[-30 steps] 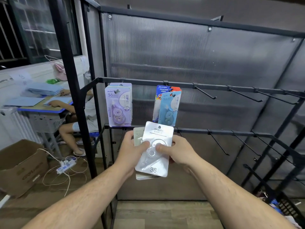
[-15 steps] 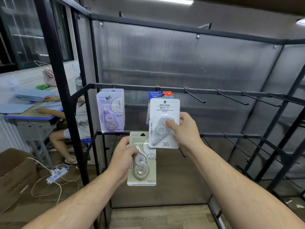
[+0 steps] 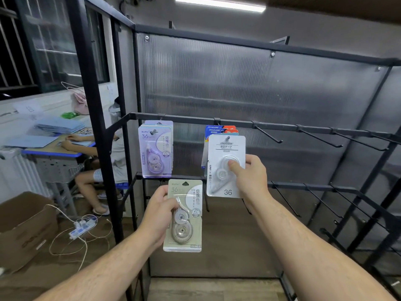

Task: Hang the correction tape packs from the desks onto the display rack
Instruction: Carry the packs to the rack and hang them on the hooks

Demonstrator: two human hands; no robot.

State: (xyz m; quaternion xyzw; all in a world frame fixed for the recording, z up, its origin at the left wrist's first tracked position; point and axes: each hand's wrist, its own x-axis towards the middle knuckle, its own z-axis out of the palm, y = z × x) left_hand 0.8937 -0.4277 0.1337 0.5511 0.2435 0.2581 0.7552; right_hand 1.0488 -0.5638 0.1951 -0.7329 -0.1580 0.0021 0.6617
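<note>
Holding two correction tape packs, one in each grip, a person faces the display rack (image 3: 102, 148). The right grip (image 3: 251, 177) pinches the white pack (image 3: 225, 148), thumb on its clear blister, just under the upper rail (image 3: 191, 119). Its hang hole sits at a hook tip, in front of at least two blue packs (image 3: 219, 129). The left grip (image 3: 158, 213) is closed around the beige pack (image 3: 184, 227), lower under the same rail. Both packs stand with the long axis upright, hole end up, printed face toward the camera. One bundle of purple packs (image 3: 156, 151) hangs from the rail further left; their number cannot be counted.
</note>
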